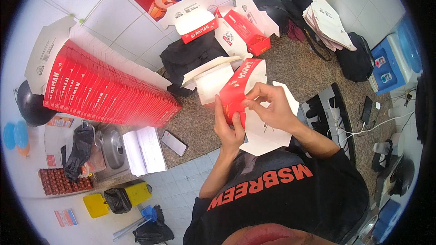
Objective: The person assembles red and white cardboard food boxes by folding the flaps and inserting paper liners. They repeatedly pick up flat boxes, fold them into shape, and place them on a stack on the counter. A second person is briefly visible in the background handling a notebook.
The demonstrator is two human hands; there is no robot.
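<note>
The red and white carton (238,91) sits just above the middle of the frame, half formed and held in the air over the speckled tabletop (299,70). Its lid flaps stand open toward the upper left, and a flat white panel hangs down below it toward the person's black shirt. The left hand (229,129) grips the carton from beneath, fingers closed around its lower red edge. The right hand (270,106) comes in from the right, thumb and fingers pinched together on a white flap at the carton's near side.

To the left of the frame a long row of flat red cartons (109,88) leans like filed cards, resting against the white tiled wall. Near the top centre lie several folded cartons (227,25), some open, beside a black bag (188,56). A stack of white flat blanks (329,22) rests at the upper right. A phone (174,143) lies near the tabletop's lower edge, next to a white paper stack (143,149).

As I judge it, the pinched flap could crease off its score line or tear if pressed askew, since the carton has no support beneath it. The loose lower panel could also catch on the shirt and pull the fold out of square.
</note>
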